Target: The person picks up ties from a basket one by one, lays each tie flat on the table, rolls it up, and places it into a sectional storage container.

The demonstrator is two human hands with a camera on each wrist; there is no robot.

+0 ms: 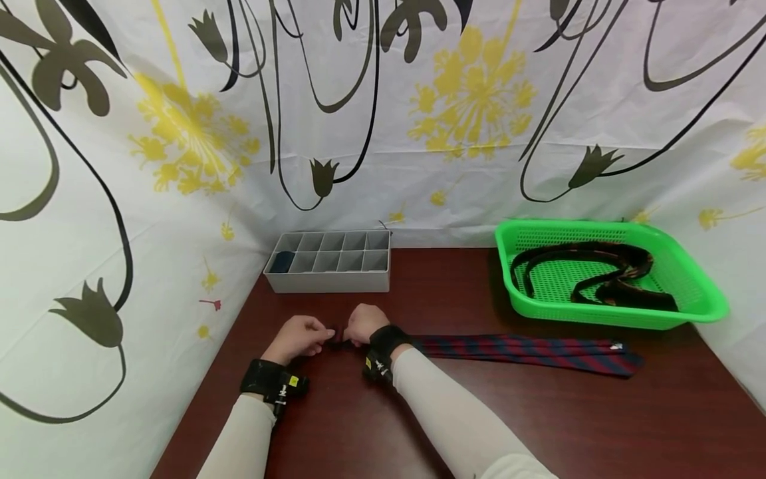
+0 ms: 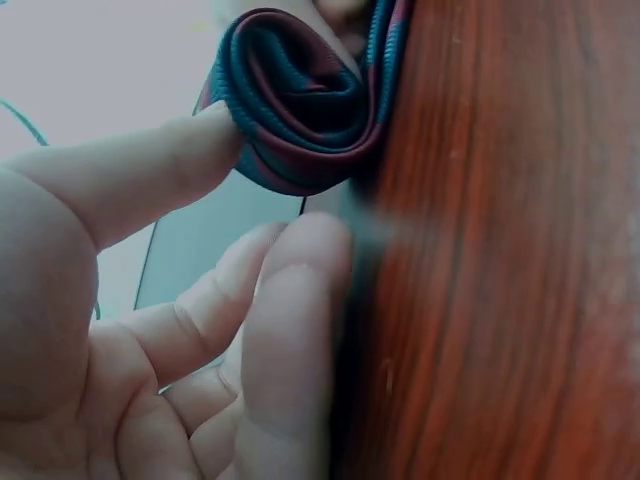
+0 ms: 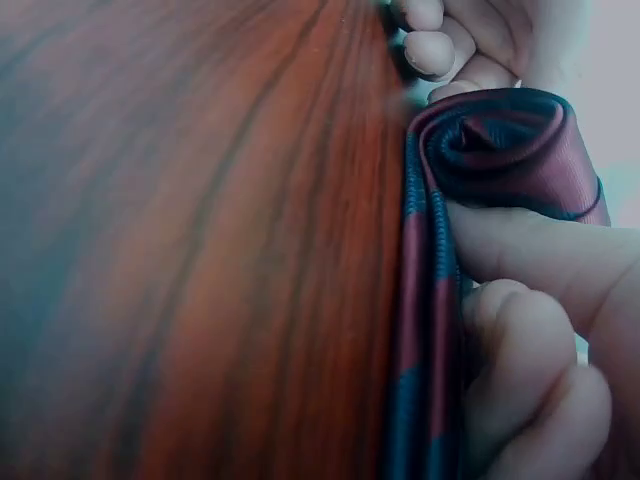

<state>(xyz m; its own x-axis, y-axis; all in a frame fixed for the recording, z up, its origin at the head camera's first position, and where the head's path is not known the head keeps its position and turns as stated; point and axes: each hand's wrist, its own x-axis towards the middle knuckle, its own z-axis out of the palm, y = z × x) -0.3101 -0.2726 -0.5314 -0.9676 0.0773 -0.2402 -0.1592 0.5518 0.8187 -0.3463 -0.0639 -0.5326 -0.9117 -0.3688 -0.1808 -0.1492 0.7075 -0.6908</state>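
Note:
A necktie (image 1: pixel 514 352) with dark blue and dark red stripes lies lengthwise on the table, its far right end wide and pointed. Its left end is wound into a roll (image 2: pixel 300 120), with spiral layers showing edge-on in both wrist views. My left hand (image 1: pixel 299 338) holds the roll from the left, thumb on its outer layer and bent fingertips close by its edge. From the other side my right hand (image 1: pixel 365 324) steadies the roll with one digit pressed against it. The other right fingers (image 3: pixel 530 350) are curled beside the doubled strip.
Behind the hands stands a grey divided box (image 1: pixel 329 283), with a dark blue item (image 1: pixel 281 262) in a front left compartment. A green basket (image 1: pixel 598 318) at the back right holds dark, patterned fabric strips (image 1: pixel 589 250). Patterned white cloth (image 1: pixel 383 133) hangs behind the table.

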